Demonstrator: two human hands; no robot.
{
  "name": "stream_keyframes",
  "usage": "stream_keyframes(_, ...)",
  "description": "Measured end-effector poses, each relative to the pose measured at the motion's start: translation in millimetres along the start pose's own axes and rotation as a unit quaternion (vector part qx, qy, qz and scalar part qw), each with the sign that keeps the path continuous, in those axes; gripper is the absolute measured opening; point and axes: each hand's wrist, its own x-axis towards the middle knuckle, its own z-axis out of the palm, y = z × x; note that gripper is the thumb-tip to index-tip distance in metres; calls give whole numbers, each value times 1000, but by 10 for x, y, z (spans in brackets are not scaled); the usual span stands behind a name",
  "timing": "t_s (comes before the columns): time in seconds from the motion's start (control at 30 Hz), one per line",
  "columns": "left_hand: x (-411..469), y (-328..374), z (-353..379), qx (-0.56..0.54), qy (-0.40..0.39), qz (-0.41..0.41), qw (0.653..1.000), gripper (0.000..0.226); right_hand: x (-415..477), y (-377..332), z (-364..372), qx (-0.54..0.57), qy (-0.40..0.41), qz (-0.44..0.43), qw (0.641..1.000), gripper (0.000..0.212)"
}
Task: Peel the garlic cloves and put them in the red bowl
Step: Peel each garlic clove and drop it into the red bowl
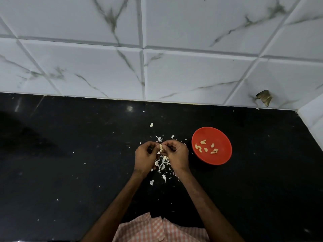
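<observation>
White marble-veined wall tiles (192, 72) fill the far half of the scene, with a broken patch (264, 99) low on the right. Below them a black stone countertop (70, 172) stretches left to right. At the near edge shows a pink checked shirt (157, 229), and two bare forearms reach from it toward the middle of the counter.

The red bowl (218, 158) stands on the counter just right of the hands. It holds several peeled cloves (206, 149), scattered loosely across its bottom.

The left hand (145, 158) and right hand (176, 154) meet above the counter with their backs to the camera and fingers curled inward. Both pinch one pale garlic clove (160, 147) between their fingertips. It is outside the bowl, to its left.

White garlic skins (163, 163) lie strewn under and around the hands. A single pale piece (151, 124) sits apart on the far side.
</observation>
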Motion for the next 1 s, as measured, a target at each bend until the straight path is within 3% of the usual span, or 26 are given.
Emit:
stream_keyframes(0.27, 7, -27, 14, 38, 2, 5, 999, 7, -1, -16, -16, 27, -19, 17, 999, 14)
stream_keyframes(0.6, -16, 37, 26, 6, 7, -3, 1000, 7, 18, -40, 3, 10, -16, 2, 1000, 7)
stream_keyframes(1.0, 0, -20, 20, -1, 33, 25, 999, 6, 36, -79, -24, 107, -8, 74, 991, 7)
